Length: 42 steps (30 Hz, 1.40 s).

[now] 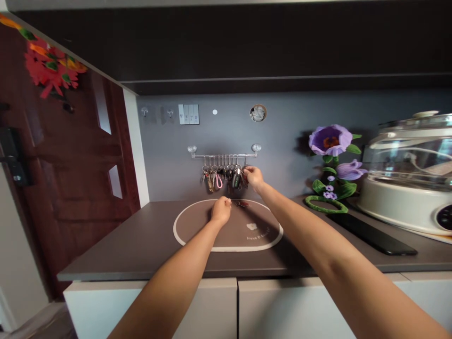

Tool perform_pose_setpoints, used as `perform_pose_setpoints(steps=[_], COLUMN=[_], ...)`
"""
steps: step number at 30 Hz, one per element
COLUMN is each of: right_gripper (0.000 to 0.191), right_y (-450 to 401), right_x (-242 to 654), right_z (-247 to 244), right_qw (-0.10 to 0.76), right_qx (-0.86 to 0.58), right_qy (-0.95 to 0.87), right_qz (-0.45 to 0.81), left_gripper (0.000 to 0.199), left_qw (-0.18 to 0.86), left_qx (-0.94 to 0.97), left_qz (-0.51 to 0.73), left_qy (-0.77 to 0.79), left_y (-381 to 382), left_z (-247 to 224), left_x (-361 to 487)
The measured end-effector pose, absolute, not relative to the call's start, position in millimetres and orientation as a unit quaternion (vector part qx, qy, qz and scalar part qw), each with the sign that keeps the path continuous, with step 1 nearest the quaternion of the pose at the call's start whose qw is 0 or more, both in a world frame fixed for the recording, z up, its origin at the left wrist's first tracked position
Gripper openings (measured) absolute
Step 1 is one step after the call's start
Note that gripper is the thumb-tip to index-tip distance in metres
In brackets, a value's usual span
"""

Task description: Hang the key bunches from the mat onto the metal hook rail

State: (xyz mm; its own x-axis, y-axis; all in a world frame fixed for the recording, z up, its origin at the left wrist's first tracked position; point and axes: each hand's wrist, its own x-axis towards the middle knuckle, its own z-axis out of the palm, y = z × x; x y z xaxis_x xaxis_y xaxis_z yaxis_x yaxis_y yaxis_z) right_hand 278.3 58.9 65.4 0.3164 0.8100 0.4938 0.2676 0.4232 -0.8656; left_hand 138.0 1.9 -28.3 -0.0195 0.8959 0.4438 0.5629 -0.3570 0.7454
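Observation:
A clear rail (226, 155) on the grey wall carries several hooks with bunches of keys (213, 176), a pink loop (219, 181) among them. My right hand (254, 178) is raised to the right end of the rail, its fingers pinched on a bunch of keys (245, 179) hanging there. Lower down, my left hand (221, 210) is closed above the brown oval mat (197, 230); whatever it may hold is hidden. Just right of it, a small key ring with a reddish tag (243, 204) lies on the mat's far part.
Right of the mat are a black phone (377, 235), a purple knitted flower (331, 140) and a white appliance with a clear top (406, 193). A dark cabinet (226, 47) overhangs the counter (116, 245). A brown door (74, 188) stands at left.

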Motion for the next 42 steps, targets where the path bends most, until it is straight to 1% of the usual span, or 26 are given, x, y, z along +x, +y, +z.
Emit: perform_pose_setpoints(steps=[4, 9, 11, 13, 18, 20, 26, 32, 38, 42], right_gripper=[0.025, 0.021, 0.018, 0.015, 0.014, 0.017, 0.023, 0.022, 0.021, 0.02], right_y=[43, 23, 17, 14, 13, 15, 25, 24, 17, 14], right_x=[282, 286, 287, 289, 291, 290, 286, 282, 282, 282], right_z=[53, 24, 11, 0, -11, -12, -18, -20, -16, -16], right_qw=[0.647, 0.613, 0.576, 0.522, 0.357, 0.321, 0.255, 0.238, 0.252, 0.275], right_qx=[-0.526, -0.531, -0.534, -0.547, -0.572, -0.565, -0.542, -0.561, -0.556, -0.552], right_qy=[-0.524, -0.563, -0.596, -0.634, -0.736, -0.759, -0.8, -0.791, -0.79, -0.786], right_qz=[0.173, 0.157, 0.167, 0.163, 0.054, 0.025, -0.031, -0.056, -0.056, -0.027], left_gripper=[0.022, 0.018, 0.016, 0.015, 0.012, 0.012, 0.01, 0.01, 0.01, 0.009], left_qw=[0.194, 0.198, 0.199, 0.196, 0.201, 0.209, 0.212, 0.207, 0.206, 0.211], left_qx=[0.678, 0.682, 0.679, 0.678, 0.676, 0.673, 0.678, 0.681, 0.677, 0.672], left_qz=[0.473, 0.481, 0.483, 0.486, 0.481, 0.478, 0.465, 0.46, 0.459, 0.458], left_qy=[0.528, 0.515, 0.515, 0.517, 0.522, 0.524, 0.529, 0.531, 0.538, 0.542], left_y=[7, 8, 8, 8, 10, 10, 11, 10, 9, 8], left_z=[-33, -33, -33, -33, -34, -34, -35, -35, -33, -33], left_x=[137, 135, 135, 135, 133, 133, 133, 133, 132, 132])
